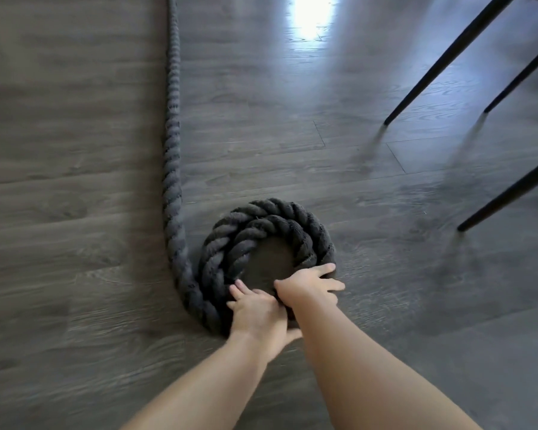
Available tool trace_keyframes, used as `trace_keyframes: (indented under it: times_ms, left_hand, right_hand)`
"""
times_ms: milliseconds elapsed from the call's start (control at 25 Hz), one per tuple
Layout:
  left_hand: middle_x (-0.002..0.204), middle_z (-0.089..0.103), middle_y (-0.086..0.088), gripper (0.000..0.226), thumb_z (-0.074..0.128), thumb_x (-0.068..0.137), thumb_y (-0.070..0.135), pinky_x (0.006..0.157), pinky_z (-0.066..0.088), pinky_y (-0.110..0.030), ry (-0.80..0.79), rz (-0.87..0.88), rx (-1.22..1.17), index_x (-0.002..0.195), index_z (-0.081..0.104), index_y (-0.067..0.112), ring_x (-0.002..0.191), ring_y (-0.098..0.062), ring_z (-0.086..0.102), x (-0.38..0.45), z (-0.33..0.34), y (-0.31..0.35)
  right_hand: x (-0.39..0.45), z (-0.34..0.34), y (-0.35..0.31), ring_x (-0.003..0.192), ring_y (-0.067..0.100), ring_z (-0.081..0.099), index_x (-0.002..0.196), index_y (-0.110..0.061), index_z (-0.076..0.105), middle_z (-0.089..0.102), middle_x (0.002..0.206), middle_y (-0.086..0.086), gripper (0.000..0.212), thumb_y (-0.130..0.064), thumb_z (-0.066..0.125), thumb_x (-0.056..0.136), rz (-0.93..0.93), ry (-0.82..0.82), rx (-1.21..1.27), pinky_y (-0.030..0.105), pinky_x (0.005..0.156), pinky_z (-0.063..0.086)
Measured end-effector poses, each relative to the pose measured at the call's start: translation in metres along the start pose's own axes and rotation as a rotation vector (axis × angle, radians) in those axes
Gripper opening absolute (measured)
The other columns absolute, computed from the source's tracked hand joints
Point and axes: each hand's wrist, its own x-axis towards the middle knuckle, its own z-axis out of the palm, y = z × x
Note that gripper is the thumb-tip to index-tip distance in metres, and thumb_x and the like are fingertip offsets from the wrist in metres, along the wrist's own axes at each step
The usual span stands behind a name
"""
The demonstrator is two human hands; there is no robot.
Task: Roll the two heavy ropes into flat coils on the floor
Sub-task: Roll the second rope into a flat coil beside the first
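A thick dark twisted rope [172, 125] runs down the floor from the top edge and curls at the bottom into a flat coil [280, 225] of about two turns with a bare hole in the middle. My left hand [257, 311] presses on the coil's near edge, fingers spread over the rope. Just to its right, my right hand [308, 288] lies flat on the coil's near right part, fingers pointing right. Both hands hide the rope under them. Only one rope is in view.
The floor is dark grey wood-look planks [75, 243]. Thin black furniture legs [441, 63] slant down at the upper right, with another leg [510, 193] at the right edge. A bright glare [311, 17] lies on the floor at the top.
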Motion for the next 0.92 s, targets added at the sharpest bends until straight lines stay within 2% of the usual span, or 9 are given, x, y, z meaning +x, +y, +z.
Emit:
trace_keyframes:
  times_ms: [120,200,280,360,520,640,720,800,920]
  left_hand:
    - [0.15,0.022,-0.042,0.115,0.053,0.083,0.075,0.109,0.036,-0.055,0.095,0.304,0.27,0.151,0.013,-0.009,0.138,-0.055,0.029,-0.01,0.005,-0.026]
    - [0.16,0.005,-0.031,0.12,0.065,0.078,0.069,0.114,0.027,-0.057,0.204,0.47,0.422,0.155,0.003,0.002,0.147,-0.043,0.017,0.001,-0.006,-0.063]
    - [0.16,-0.022,-0.023,0.144,0.075,0.059,0.073,0.116,0.008,-0.065,0.233,0.382,0.475,0.155,-0.014,0.012,0.148,-0.04,-0.012,0.021,-0.027,-0.096]
    - [0.158,-0.026,-0.023,0.153,0.072,0.052,0.082,0.116,0.0,-0.065,0.135,0.255,0.401,0.152,-0.023,0.016,0.146,-0.042,-0.021,0.039,-0.037,-0.111]
    - [0.156,-0.011,-0.036,0.15,0.061,0.06,0.088,0.118,0.005,-0.058,0.047,0.145,0.347,0.15,-0.024,0.003,0.144,-0.054,-0.006,0.045,-0.037,-0.086]
    - [0.154,-0.008,-0.04,0.148,0.053,0.062,0.092,0.116,0.011,-0.06,0.006,-0.023,0.253,0.148,-0.025,0.0,0.143,-0.058,-0.002,0.053,-0.045,-0.06]
    - [0.155,-0.004,-0.04,0.146,0.05,0.063,0.093,0.114,0.017,-0.058,-0.017,-0.163,0.104,0.149,-0.023,-0.001,0.143,-0.058,0.002,0.067,-0.058,-0.033]
    - [0.155,0.001,-0.041,0.142,0.048,0.067,0.092,0.113,0.023,-0.056,-0.022,-0.294,-0.047,0.15,-0.019,-0.003,0.142,-0.059,0.007,0.082,-0.072,-0.01]
    - [0.155,0.01,-0.04,0.142,0.056,0.067,0.088,0.113,0.025,-0.054,-0.087,-0.293,-0.126,0.152,-0.015,-0.002,0.142,-0.057,0.011,0.098,-0.092,-0.005]
  right_hand:
    - [0.011,-0.007,0.003,0.133,0.049,0.028,0.15,-0.005,-0.021,0.001,0.154,0.033,0.116,-0.035,0.066,0.081,-0.023,0.037,-0.116,0.051,0.106,0.033]
    - [0.016,-0.013,0.0,0.134,0.048,0.028,0.149,-0.001,-0.02,0.007,0.151,0.036,0.118,-0.04,0.068,0.081,-0.083,0.024,-0.208,0.049,0.106,0.033]
    - [0.026,-0.02,-0.007,0.133,0.049,0.029,0.148,0.003,-0.021,0.01,0.149,0.038,0.122,-0.044,0.069,0.081,-0.137,0.008,-0.278,0.049,0.106,0.033]
    - [0.04,-0.024,-0.021,0.132,0.051,0.03,0.146,0.005,-0.025,0.011,0.147,0.041,0.124,-0.044,0.069,0.08,-0.162,0.004,-0.351,0.05,0.105,0.034]
    - [0.06,-0.043,-0.054,0.133,0.054,0.026,0.143,0.002,-0.032,0.005,0.15,0.039,0.121,-0.041,0.066,0.084,-0.176,-0.045,-0.51,0.052,0.101,0.037]
    - [0.065,-0.064,-0.094,0.135,0.057,0.022,0.147,-0.008,-0.029,-0.004,0.155,0.034,0.111,-0.04,0.062,0.092,-0.296,-0.047,-0.592,0.06,0.104,0.034]
    - [0.066,-0.071,-0.115,0.137,0.059,0.017,0.147,-0.01,-0.029,-0.011,0.156,0.032,0.112,-0.052,0.059,0.091,-0.328,-0.048,-0.561,0.065,0.105,0.029]
    - [0.067,-0.066,-0.123,0.138,0.058,0.015,0.145,-0.008,-0.031,-0.019,0.156,0.029,0.123,-0.067,0.058,0.084,-0.318,-0.086,-0.507,0.061,0.107,0.028]
    - [0.08,-0.063,-0.119,0.134,0.058,0.021,0.147,-0.012,-0.03,-0.027,0.154,0.027,0.128,-0.069,0.062,0.08,-0.394,-0.081,-0.47,0.059,0.104,0.033]
